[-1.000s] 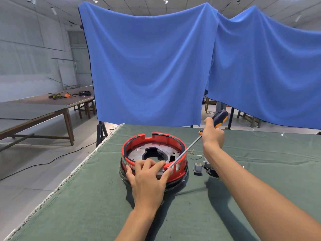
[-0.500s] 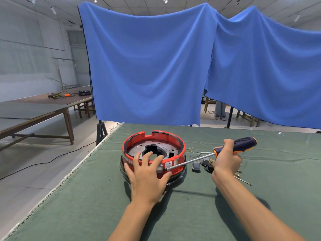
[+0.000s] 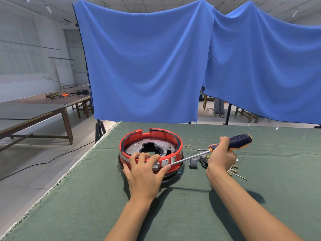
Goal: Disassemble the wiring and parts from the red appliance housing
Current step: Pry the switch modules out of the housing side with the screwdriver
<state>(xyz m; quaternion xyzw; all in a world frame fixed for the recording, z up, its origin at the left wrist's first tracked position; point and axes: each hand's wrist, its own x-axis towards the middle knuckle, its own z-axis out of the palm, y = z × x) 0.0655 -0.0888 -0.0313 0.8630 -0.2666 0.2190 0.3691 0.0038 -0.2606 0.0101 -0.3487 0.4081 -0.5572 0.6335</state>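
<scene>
Blue drapes [image 3: 147, 66] hung across the back of the room, behind a table covered in green felt [image 3: 191, 214]. Near the table's far left corner sat the red appliance housing [image 3: 150, 150], a round ring with a notched rim around a grey metal plate [image 3: 137, 147] that had a dark opening at its middle; the ring stood on a black base. Left of the drapes stood long wooden benches [image 3: 34, 110] (some cables and an orange tool lay on the far one).

The left hand [image 3: 145, 173] gripped the near wall of the housing, its fingers curled over the rim and its thumb pressed against the outside. The right hand [image 3: 221, 156] was closed around a screwdriver [image 3: 205, 153] where the orange-and-dark handle meets the steel shaft, which slanted down and left until its tip touched the housing's near-right outer wall, just beside the left thumb.

Just right of the housing lay a small grey part [image 3: 193, 162], loose wires [image 3: 192, 148] with brass terminals, and a cluster of connectors [image 3: 233, 169] below the right wrist.
</scene>
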